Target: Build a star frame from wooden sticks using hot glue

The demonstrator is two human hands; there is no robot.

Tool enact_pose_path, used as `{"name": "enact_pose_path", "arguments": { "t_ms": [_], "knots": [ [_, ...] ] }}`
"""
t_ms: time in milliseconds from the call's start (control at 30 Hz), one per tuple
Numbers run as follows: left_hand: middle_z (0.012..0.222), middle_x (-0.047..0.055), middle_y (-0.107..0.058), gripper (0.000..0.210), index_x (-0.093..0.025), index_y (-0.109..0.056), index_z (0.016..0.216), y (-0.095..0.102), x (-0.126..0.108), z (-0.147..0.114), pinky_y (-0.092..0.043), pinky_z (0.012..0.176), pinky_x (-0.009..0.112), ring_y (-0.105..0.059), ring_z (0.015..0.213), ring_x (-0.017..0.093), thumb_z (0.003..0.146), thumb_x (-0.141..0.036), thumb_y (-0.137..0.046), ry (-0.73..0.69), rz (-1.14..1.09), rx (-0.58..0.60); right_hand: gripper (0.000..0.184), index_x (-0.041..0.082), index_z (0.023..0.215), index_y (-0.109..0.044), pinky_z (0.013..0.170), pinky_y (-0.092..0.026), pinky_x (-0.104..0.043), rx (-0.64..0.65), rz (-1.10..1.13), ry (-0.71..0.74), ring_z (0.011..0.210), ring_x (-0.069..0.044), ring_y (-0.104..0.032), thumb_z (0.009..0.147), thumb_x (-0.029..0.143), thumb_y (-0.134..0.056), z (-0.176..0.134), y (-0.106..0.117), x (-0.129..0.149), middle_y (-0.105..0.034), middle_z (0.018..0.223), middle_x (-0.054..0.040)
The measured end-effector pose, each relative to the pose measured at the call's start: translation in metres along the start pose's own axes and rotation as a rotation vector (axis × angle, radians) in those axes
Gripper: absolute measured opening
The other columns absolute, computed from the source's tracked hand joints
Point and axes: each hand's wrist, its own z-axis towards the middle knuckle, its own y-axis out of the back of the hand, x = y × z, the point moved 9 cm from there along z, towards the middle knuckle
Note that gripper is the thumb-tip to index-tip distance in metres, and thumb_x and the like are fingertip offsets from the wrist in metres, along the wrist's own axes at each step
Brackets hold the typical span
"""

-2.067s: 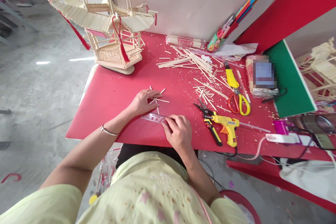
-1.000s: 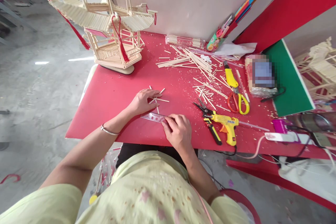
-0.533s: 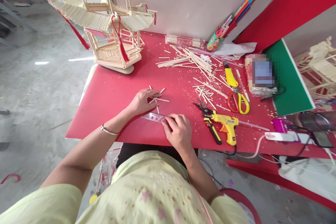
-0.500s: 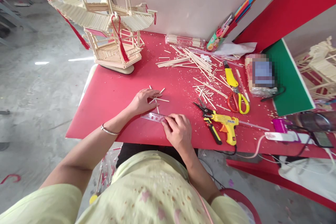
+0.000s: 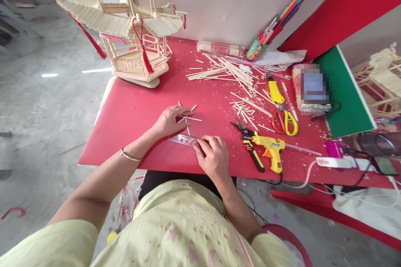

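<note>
My left hand (image 5: pixel 169 122) rests on the red tabletop, its thumb and fingers holding down several thin wooden sticks (image 5: pixel 196 119) that cross one another like a star. Part of the crossing is hidden under the fingers. Just below lies a clear plastic ruler (image 5: pixel 180 139), one stick's end reaching its upper edge. My right hand (image 5: pixel 213 154) grips the ruler's right end between thumb and curled fingers.
At the back left stands a stick-built pagoda model (image 5: pixel 140 71) with red tassels. Loose sticks (image 5: pixel 232 71) and crumbs lie at the back. To the right are scissors (image 5: pixel 285 122), pliers (image 5: pixel 255 156), a yellow glue gun (image 5: pixel 271 146) and a power strip (image 5: pixel 338 162).
</note>
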Motion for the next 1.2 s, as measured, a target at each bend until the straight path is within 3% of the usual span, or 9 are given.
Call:
{"name": "enact_pose_path", "arguments": {
  "t_ms": [1200],
  "knots": [
    [0.125,0.007,-0.080,0.048,-0.019,-0.076,0.126,-0.0010,0.0005,-0.0001,-0.049,0.115,0.044,-0.072,0.120,0.030,0.082,-0.040,-0.077,-0.001,0.005,0.005,0.017,0.024,0.114,-0.077,0.092,-0.049,-0.043,-0.007,0.004,0.000,0.102,-0.026,-0.062,0.103,0.033,-0.067,-0.0007,-0.0002,0.0000,-0.074,0.111,-0.0083]
  ]
}}
